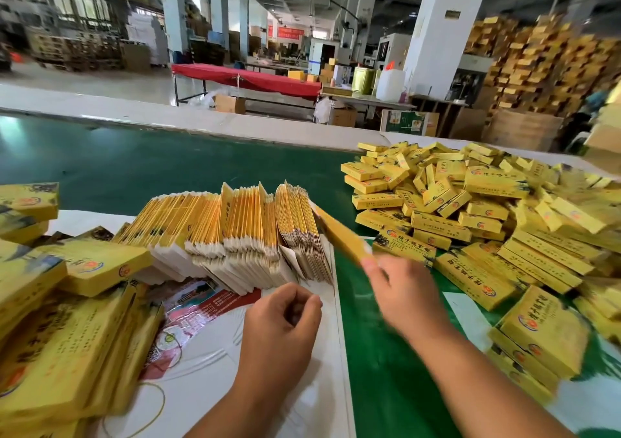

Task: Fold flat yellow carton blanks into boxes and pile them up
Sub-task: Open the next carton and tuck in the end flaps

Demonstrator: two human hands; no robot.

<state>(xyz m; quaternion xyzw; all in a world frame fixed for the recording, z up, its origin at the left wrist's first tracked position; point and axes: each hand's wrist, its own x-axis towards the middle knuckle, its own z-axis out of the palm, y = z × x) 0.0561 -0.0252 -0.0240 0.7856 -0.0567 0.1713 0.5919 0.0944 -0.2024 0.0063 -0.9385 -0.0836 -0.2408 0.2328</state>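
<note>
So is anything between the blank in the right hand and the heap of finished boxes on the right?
Nothing visible. The right hand holds a flat blank, motion-blurred, just right of the row of standing blanks. Between it and the pile of folded boxes lies only open green belt.

Red-covered table in bkgd, white jug, maybe plastic.

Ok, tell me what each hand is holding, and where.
Right hand pinches a flat yellow carton blank at its near end. Left hand holds nothing.
</note>
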